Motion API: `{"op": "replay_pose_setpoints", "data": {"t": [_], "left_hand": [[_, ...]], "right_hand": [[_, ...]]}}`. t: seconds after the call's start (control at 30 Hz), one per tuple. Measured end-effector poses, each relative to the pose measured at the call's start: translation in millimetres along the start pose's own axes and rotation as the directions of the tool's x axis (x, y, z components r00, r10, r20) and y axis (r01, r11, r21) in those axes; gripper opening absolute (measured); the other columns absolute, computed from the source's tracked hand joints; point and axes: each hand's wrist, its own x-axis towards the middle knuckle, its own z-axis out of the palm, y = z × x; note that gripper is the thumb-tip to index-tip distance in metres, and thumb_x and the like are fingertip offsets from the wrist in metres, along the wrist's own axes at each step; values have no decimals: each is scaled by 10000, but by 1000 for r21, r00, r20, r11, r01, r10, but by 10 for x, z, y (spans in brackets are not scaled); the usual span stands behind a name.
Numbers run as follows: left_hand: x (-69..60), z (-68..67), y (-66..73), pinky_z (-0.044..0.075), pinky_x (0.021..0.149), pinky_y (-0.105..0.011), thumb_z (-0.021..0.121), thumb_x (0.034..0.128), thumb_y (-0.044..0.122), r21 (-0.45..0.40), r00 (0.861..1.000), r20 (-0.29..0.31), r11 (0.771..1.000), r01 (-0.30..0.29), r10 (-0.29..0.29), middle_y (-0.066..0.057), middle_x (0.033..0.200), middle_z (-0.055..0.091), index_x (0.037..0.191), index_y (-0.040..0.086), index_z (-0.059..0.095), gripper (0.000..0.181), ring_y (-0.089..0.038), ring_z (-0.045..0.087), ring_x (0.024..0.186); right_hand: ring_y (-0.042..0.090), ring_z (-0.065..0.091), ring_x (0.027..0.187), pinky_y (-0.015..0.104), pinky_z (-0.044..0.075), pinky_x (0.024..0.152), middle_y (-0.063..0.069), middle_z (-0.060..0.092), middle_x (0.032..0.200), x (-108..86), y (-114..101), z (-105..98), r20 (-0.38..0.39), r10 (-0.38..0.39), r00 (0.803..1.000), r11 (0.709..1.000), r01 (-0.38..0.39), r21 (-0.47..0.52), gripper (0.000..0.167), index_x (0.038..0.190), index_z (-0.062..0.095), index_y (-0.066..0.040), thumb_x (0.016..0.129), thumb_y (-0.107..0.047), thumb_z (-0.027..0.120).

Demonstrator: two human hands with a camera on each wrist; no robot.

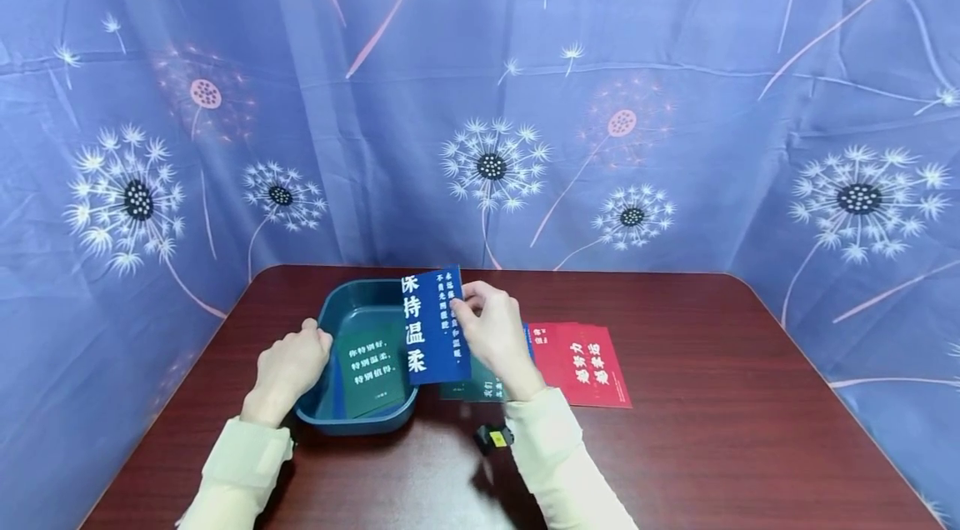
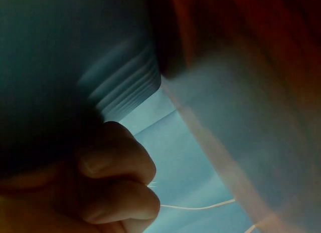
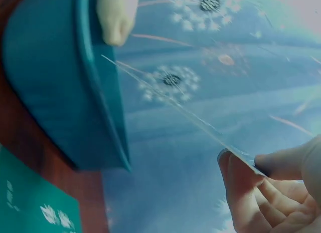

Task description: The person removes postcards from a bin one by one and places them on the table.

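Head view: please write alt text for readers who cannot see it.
A right hand holds a blue, white-lettered paper card; the left hand grips a teal plastic tray containing a green paper card. Red paper cards lie farther right on a brown wooden table.

left forearm [image 1: 242, 463]: angled inward | left hand [image 1: 291, 365]: fingers curled, gripping | right forearm [image 1: 558, 455]: angled inward | right hand [image 1: 498, 335]: thumb and forefinger pinching
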Motion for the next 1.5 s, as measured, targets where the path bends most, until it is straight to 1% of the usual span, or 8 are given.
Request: {"op": "replay_pose_setpoints", "data": {"t": [0.17,0.33,0.53,0.7,0.9,1.13,1.33,1.5], "left_hand": [[-9,-13,4,469,628,-593,355,1004,234,3,1000,10,1000,10,-10,-283,831,597,1033,-74,501,342,-432,588,694],[3,5,8,474,636,-596,353,1006,244,3,1000,0,1000,1,-1,-282,829,597,1033,-72,501,350,-429,590,692],[-10,24,20,474,644,-595,359,1006,239,-4,1000,16,1000,10,-10,-280,835,601,1050,-78,504,351,-425,593,698],[-29,36,5,475,644,-594,354,1006,237,-2,1000,10,1000,12,-12,-277,824,600,1045,-74,505,348,-424,592,695],[-38,36,-16,470,622,-590,352,1003,234,5,1000,-7,1000,5,-5,-283,816,600,1019,-67,506,339,-434,592,692],[-39,22,-17,471,632,-594,340,1005,232,7,1000,0,1000,13,-13,-290,830,601,1029,-70,504,345,-446,595,712],[-33,13,2,467,633,-597,332,1002,232,14,1000,-4,1000,10,-10,-294,830,601,1016,-65,502,342,-460,595,723],[-16,0,0,469,631,-596,342,1002,232,12,1000,-2,1000,2,-2,-284,815,597,1010,-66,499,337,-446,589,701]], "right_hand": [[113,630,612,308,519,591,-8,686,706,74,52,-234,-38,26,999,1000,-26,-2,123,1001,708,-46,916,-127,672],[138,612,620,304,501,579,4,676,700,141,200,-450,-75,57,996,998,-60,-37,146,1012,710,-45,920,-150,666],[160,610,642,309,502,595,26,668,719,170,383,-650,-79,119,990,991,-124,-54,178,1045,701,-34,932,-161,648],[180,626,657,315,504,603,67,687,755,175,482,-807,-92,161,983,984,-167,-57,189,1061,692,-25,943,-159,630],[190,644,685,327,496,632,96,710,817,182,599,-938,-127,186,974,976,-198,-87,197,1064,693,-28,953,-176,626],[188,626,672,325,482,618,94,707,811,196,696,-1019,-114,204,972,970,-217,-115,193,1059,696,-33,955,-174,615],[186,633,682,319,492,602,122,720,891,175,841,-1152,-113,259,959,953,-273,-130,217,1094,694,-37,960,-184,605],[184,623,695,317,488,608,148,708,934,130,1002,-1322,-121,327,937,934,-340,-106,245,1132,674,-28,968,-190,593]]}}
